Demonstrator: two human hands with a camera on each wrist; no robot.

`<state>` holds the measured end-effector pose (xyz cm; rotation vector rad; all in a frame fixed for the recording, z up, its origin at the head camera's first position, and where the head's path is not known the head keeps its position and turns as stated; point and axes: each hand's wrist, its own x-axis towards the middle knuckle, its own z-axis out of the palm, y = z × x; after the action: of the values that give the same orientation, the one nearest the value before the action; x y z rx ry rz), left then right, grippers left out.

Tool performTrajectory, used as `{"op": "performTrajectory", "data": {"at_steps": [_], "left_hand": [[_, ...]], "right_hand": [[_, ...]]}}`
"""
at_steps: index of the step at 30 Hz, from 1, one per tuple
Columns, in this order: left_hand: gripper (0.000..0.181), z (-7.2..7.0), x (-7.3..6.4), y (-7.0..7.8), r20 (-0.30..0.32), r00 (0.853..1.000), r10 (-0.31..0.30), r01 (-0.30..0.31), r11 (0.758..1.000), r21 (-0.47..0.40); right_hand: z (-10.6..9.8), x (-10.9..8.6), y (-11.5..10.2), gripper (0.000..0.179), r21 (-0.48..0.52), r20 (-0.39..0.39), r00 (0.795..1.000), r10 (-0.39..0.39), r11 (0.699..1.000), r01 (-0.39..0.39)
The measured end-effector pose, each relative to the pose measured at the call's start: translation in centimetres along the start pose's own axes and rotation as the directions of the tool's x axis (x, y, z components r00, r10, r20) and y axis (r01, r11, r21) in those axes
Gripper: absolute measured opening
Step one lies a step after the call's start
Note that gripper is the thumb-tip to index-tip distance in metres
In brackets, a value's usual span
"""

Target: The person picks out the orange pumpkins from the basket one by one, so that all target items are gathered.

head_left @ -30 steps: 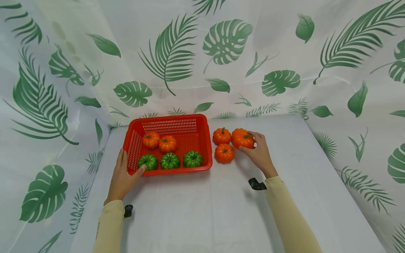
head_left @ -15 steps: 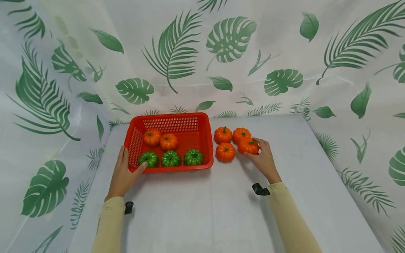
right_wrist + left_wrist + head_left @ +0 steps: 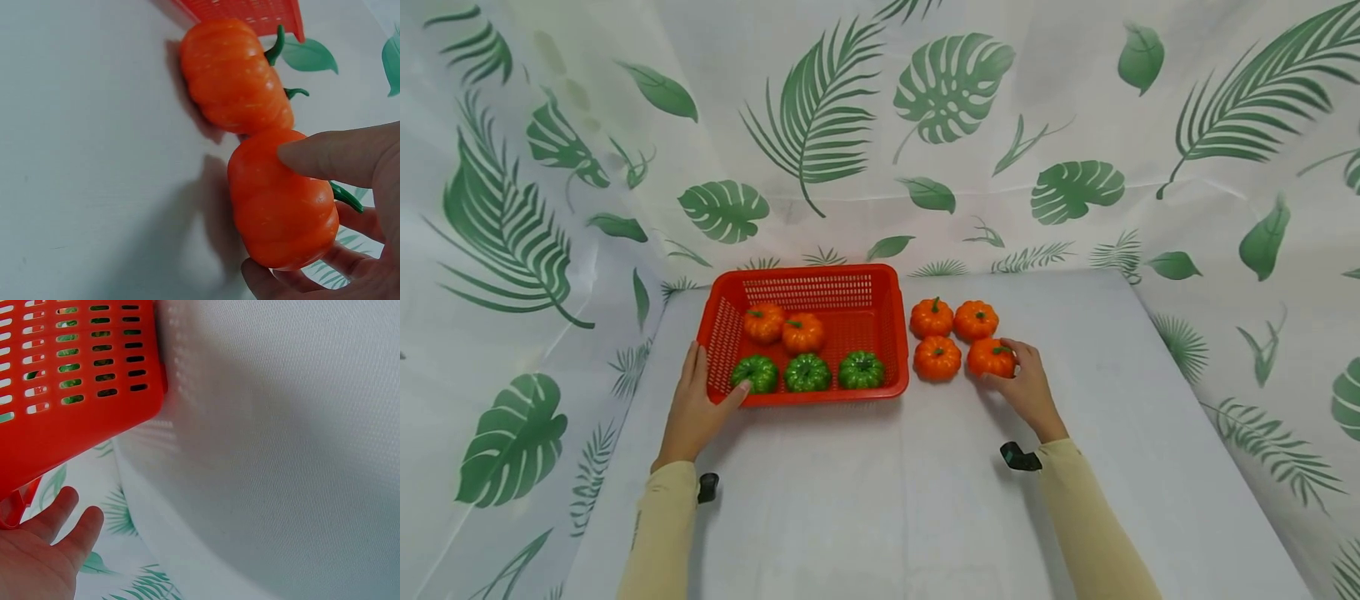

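A white cloth-covered table [image 3: 820, 500] fills the lower middle, its surface smooth apart from a faint crease, with pale hangings [image 3: 842, 229] printed with green palm, monstera and other leaves rising behind it and at both sides. One red perforated plastic basket [image 3: 827, 397] sits toward the back left. It contains five miniature pumpkins: three green pumpkins [image 3: 807, 373] in a row along the front and two orange pumpkins [image 3: 804, 335] behind. Four more orange ones stand to its right, two by two, making six orange in all. The right hand [image 3: 1030, 392] holds the front-right orange pumpkin [image 3: 987, 359] between thumb and fingers; whether it touches the table is unclear. The left hand [image 3: 691, 417], spread wide, rests against the basket's front-left corner, thumb at the front rim.
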<state>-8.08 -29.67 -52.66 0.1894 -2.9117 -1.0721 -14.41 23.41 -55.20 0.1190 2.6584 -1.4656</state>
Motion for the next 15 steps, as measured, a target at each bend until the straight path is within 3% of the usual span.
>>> {"op": "performTrajectory", "data": {"at_steps": [15], "left_hand": [[0.115, 0.2, 0.24, -0.2, -0.006, 1.0, 0.001, -0.001, 1.0, 0.011]], "right_hand": [[0.71, 0.49, 0.41, 0.076, -0.021, 0.017, 1.0, -0.02, 1.0, 0.021]]}}
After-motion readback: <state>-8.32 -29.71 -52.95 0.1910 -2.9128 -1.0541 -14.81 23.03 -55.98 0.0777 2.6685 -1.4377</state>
